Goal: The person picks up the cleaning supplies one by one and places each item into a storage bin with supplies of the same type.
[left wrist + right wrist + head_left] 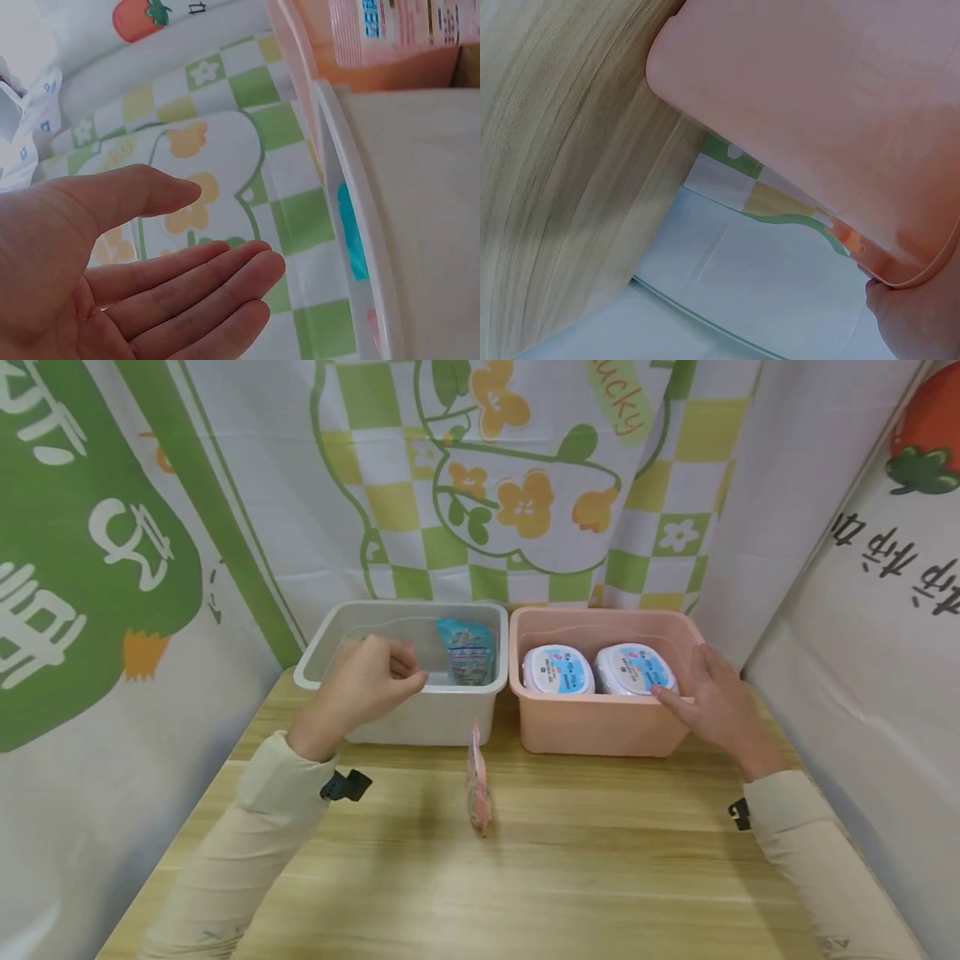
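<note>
My left hand [367, 681] hovers at the front rim of the pale grey bin [420, 718], its fingers relaxed and nothing between thumb and fingers in the left wrist view. Inside that bin, a blue packet [468, 652] leans at the right end. My right hand [720, 706] grips the front right corner of the pink bin [600, 727], thumb over the front rim. Two white tubs [558, 670] with blue-printed lids sit side by side in the pink bin. A thin pink packet [477, 785] stands upright on the table, edge towards me.
The wooden table [570, 877] runs in front of both bins, which stand next to each other at the back. Printed curtains [525, 510] hang close behind and at both sides.
</note>
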Demonstrator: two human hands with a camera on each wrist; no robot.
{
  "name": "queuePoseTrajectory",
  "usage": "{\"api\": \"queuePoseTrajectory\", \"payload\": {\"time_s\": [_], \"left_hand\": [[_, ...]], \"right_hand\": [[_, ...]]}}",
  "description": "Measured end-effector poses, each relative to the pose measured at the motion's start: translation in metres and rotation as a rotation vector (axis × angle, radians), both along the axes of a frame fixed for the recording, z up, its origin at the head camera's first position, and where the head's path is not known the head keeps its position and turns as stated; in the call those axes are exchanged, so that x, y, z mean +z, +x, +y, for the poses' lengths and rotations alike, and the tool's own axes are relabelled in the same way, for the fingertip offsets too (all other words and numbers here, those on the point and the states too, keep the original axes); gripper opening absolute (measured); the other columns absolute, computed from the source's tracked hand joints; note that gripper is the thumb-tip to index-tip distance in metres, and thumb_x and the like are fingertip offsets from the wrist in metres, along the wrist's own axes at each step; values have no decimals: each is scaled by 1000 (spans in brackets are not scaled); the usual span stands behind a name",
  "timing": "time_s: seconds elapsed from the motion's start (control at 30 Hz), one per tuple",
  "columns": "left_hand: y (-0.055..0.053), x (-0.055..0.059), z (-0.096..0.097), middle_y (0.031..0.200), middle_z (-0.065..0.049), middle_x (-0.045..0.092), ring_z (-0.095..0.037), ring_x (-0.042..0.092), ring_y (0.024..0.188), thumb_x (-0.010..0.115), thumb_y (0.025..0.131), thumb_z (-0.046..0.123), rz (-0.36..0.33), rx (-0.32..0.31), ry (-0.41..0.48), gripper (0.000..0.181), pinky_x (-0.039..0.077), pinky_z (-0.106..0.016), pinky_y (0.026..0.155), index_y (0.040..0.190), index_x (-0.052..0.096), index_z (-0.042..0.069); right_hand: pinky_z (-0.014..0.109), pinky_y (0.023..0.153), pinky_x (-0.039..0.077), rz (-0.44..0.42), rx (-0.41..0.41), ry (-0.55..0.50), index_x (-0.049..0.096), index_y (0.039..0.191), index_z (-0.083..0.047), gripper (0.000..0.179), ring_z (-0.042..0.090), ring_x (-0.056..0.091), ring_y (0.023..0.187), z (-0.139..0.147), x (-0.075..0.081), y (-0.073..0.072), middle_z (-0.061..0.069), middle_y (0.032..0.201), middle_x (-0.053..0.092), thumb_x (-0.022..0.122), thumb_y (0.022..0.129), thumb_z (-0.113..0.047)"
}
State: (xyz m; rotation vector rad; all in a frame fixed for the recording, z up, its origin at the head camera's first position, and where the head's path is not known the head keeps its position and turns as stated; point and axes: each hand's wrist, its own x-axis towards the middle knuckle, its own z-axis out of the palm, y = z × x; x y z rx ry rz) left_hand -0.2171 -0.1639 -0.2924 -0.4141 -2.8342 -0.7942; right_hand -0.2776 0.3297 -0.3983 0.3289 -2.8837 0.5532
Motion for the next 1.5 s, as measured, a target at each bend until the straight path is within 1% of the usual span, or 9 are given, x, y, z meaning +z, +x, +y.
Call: {"api": "queuePoseTrajectory", "payload": {"time_s": [0.3,0.4,0.53,0.7,0.9,1.03,1.2,1.33,1.5], "left_hand": [[16,-16,15,103,-16,81,-29,79,97,73,95,20,-35,-73,45,25,64,-44,87,105,76,-3],[21,-21,17,103,-16,81,-28,79,98,74,95,20,-22,-93,60,25,63,-47,91,105,77,-3],[30,-28,23,105,-17,81,-29,79,100,74,95,19,-9,-127,78,25,58,-50,102,106,78,-3],[43,-37,32,107,-16,81,-29,79,100,77,94,21,-8,-123,91,26,64,-45,88,108,77,-2],[54,-51,42,103,-13,82,-26,80,98,82,90,22,26,-118,61,24,64,-42,86,103,78,2],[59,-61,47,102,-12,83,-26,80,98,84,88,23,54,-119,60,25,64,-42,87,102,79,3],[64,-72,54,101,-11,83,-26,80,99,85,86,24,67,-90,82,25,64,-42,86,102,80,5],[67,-81,59,99,-10,83,-18,77,82,87,83,25,62,-63,89,28,63,-35,73,102,80,5],[71,-90,63,95,-9,82,-5,53,57,91,83,29,22,-44,127,33,44,-22,53,101,79,4]], "right_hand": [[76,122,18,-25,-7,4,-3,165,8,114,60,14,156,0,1,1,38,171,8,53,101,-68],[75,118,26,8,2,-8,18,160,13,106,60,24,151,0,0,-1,39,166,22,56,100,-66],[73,110,34,57,18,-27,35,137,12,89,58,36,138,1,-1,-2,36,149,38,61,99,-63],[73,119,25,39,17,-20,23,156,14,103,59,26,150,2,-1,-4,39,163,27,59,100,-64],[74,117,27,42,22,-17,25,153,14,101,60,29,147,2,-1,-4,39,161,29,58,100,-65],[74,121,22,17,13,-13,11,163,13,110,60,21,153,2,1,-2,40,168,19,57,100,-66],[74,119,26,43,21,-19,18,159,14,106,60,28,149,1,2,-2,40,163,27,59,100,-64],[73,121,24,22,17,-20,10,163,12,110,60,24,152,2,1,-1,39,167,21,58,100,-65],[73,124,18,-17,8,-14,0,165,9,114,59,14,157,2,1,0,37,172,9,54,101,-68]]}}
